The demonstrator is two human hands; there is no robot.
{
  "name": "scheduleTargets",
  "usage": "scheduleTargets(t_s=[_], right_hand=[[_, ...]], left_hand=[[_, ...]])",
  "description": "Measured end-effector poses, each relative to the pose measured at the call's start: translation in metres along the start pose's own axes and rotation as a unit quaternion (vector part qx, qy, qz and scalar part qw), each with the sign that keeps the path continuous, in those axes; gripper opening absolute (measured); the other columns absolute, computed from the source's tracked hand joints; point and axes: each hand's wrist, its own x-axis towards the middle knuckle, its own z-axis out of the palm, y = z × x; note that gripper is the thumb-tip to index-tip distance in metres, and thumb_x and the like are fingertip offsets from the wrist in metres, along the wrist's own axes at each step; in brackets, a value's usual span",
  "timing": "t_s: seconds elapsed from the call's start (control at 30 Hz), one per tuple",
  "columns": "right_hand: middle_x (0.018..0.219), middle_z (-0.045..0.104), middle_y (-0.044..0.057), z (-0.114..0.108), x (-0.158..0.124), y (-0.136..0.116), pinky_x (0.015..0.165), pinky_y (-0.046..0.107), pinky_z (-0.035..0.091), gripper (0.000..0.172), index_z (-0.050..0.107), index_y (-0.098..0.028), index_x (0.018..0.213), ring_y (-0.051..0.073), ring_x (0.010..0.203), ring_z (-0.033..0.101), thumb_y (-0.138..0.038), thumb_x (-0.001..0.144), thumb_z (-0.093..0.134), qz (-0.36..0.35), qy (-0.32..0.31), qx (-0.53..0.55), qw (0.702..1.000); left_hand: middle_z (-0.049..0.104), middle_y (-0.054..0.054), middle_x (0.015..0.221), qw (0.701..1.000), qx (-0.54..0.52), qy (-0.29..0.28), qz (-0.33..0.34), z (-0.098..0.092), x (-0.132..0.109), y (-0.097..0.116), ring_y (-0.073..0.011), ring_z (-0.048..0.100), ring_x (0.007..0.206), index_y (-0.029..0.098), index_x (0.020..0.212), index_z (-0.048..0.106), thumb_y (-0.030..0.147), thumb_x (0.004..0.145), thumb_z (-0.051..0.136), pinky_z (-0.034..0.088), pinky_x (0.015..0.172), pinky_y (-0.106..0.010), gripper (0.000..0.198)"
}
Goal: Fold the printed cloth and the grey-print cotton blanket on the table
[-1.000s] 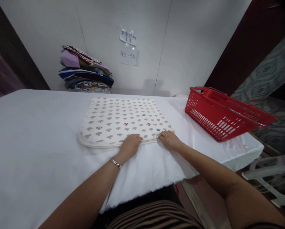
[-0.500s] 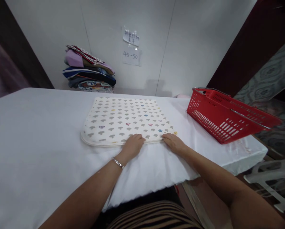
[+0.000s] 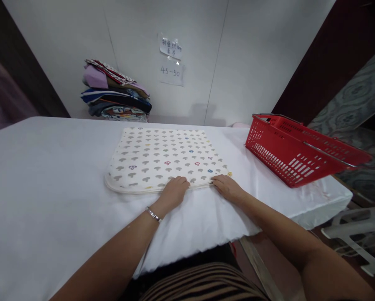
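Observation:
A folded white cloth point(image 3: 162, 156) printed with grey and a few coloured mushrooms lies flat on the table, its layered near edge facing me. My left hand point(image 3: 174, 190), with a silver bracelet at the wrist, grips that near edge around its middle, fingers closed over the top. Further right along the same edge, my right hand point(image 3: 226, 186) pinches the cloth close to its right corner. Both thumbs are mostly hidden.
A white cloth covers the table point(image 3: 58, 175). At the right stands a red plastic basket point(image 3: 287, 146) with metal handles. A pile of folded fabrics point(image 3: 116, 94) sits by the back wall, under which paper notes point(image 3: 171, 71) hang to the right. A white stool point(image 3: 356, 230) is at lower right.
Both hands keep their hold on the cloth's near edge, and the cloth stays in place. Only a slight shift of the camera's view shows.

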Motion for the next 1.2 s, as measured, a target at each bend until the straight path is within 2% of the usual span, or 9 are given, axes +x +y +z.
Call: scheduleTargets(t_s=[0.1, 0.3, 0.5, 0.7, 0.93, 1.2], right_hand=[[0.112, 0.059, 0.012, 0.000, 0.003, -0.003, 0.080, 0.036, 0.045, 0.021, 0.059, -0.016, 0.101, 0.022, 0.099, 0.053, -0.021, 0.093, 0.039, 0.010, -0.008, -0.008, 1.000], [0.111, 0.060, 0.012, 0.006, 0.002, 0.000, 0.079, 0.036, 0.044, 0.025, 0.059, -0.016, 0.101, 0.021, 0.098, 0.053, -0.016, 0.093, 0.035, 0.003, 0.018, -0.004, 1.000], [0.109, 0.061, 0.011, 0.005, 0.002, -0.001, 0.080, 0.035, 0.045, 0.022, 0.059, -0.016, 0.101, 0.021, 0.099, 0.054, -0.018, 0.093, 0.039, 0.008, 0.034, 0.022, 0.999], [0.099, 0.064, 0.012, -0.001, 0.010, -0.006, 0.078, 0.034, 0.046, 0.022, 0.060, -0.015, 0.100, 0.020, 0.091, 0.057, -0.017, 0.092, 0.040, 0.027, 0.020, 0.017, 0.999], [0.104, 0.063, 0.011, 0.000, 0.011, -0.008, 0.079, 0.034, 0.045, 0.023, 0.062, -0.017, 0.098, 0.020, 0.095, 0.055, -0.018, 0.093, 0.039, 0.028, 0.023, 0.025, 0.999], [0.106, 0.062, 0.009, 0.001, 0.026, -0.019, 0.080, 0.034, 0.043, 0.025, 0.063, -0.018, 0.098, 0.020, 0.094, 0.054, -0.018, 0.093, 0.039, 0.023, -0.016, 0.006, 1.000]], left_hand=[[0.055, -0.007, 0.085, 1.000, -0.009, 0.001, 0.003, 0.000, -0.001, 0.000, -0.0202, 0.048, 0.079, 0.017, 0.082, 0.058, 0.005, 0.085, 0.037, 0.037, 0.069, -0.035, 0.024], [0.055, -0.007, 0.085, 1.000, -0.001, -0.006, 0.003, -0.002, -0.001, 0.000, -0.0198, 0.048, 0.079, 0.017, 0.084, 0.058, 0.010, 0.088, 0.038, 0.037, 0.070, -0.034, 0.022], [0.057, -0.006, 0.092, 0.999, -0.052, -0.011, -0.014, -0.007, 0.000, 0.001, -0.0195, 0.049, 0.086, 0.019, 0.094, 0.059, 0.022, 0.088, 0.047, 0.038, 0.073, -0.034, 0.014], [0.058, -0.004, 0.090, 0.997, -0.074, 0.000, -0.028, -0.002, 0.001, -0.001, -0.0189, 0.050, 0.085, 0.020, 0.091, 0.061, 0.025, 0.090, 0.045, 0.038, 0.074, -0.034, 0.016], [0.060, -0.003, 0.088, 0.991, -0.123, 0.006, -0.056, -0.002, 0.003, -0.002, -0.0179, 0.051, 0.086, 0.020, 0.087, 0.062, 0.024, 0.090, 0.044, 0.039, 0.074, -0.033, 0.018], [0.058, -0.003, 0.084, 0.992, -0.108, 0.005, -0.057, -0.004, 0.004, 0.000, -0.0175, 0.050, 0.082, 0.019, 0.083, 0.060, 0.026, 0.092, 0.039, 0.039, 0.073, -0.033, 0.024]])
